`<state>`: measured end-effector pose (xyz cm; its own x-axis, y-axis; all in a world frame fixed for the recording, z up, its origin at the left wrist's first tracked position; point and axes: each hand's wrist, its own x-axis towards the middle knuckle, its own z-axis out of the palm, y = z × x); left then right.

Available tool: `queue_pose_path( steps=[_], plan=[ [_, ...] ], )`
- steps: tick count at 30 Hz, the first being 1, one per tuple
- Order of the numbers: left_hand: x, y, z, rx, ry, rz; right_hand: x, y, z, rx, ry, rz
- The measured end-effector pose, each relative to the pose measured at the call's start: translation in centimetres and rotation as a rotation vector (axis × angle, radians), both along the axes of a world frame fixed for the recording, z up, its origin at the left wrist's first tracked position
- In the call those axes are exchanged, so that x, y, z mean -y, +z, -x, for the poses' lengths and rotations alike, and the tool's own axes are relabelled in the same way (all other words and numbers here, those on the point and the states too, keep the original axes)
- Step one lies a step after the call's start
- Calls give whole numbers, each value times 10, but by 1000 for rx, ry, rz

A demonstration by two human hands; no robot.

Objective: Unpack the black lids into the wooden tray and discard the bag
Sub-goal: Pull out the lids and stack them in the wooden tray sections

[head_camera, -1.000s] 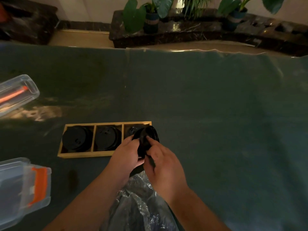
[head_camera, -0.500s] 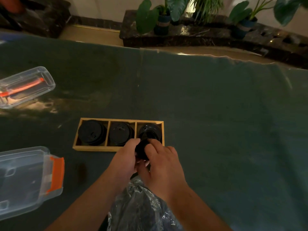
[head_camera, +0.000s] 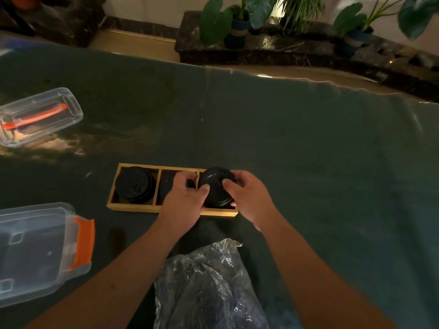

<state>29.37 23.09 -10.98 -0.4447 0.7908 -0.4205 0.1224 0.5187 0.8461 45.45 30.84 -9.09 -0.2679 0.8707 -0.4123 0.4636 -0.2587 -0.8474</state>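
At the far left a clear plastic box [head_camera: 39, 116] with an orange strip inside lies on the dark green table cover [head_camera: 308, 162]. Nearer, at the left edge, sits a second clear container [head_camera: 35, 252] with an orange latch. The wooden tray [head_camera: 133, 208] lies left of centre, with three compartments in a row. The left compartment holds a stack of black lids [head_camera: 135, 185]; the middle one also holds dark lids, mostly hidden behind the left hand [head_camera: 184, 201]. That hand's thumb presses on the left side of another lid stack [head_camera: 217, 187] sitting in the right compartment, with its fingers curled over the middle compartment. The right hand [head_camera: 249, 197] grips the same stack from the right, fingers on its top and far rim. The crumpled clear plastic bag [head_camera: 209, 286] lies on the cover at the near edge, between the two forearms, apart from the tray.
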Motion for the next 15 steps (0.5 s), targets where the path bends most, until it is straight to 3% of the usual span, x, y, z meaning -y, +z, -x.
queue_pose_path(
  steps=[6,15],
  plan=[
    [-21,-6,-13,-521,-279,150,-13,-30,-1,371,144,-252],
    [-26,-10,-18,-903,-429,96,-10,-41,7,466,145,-446]
  ],
)
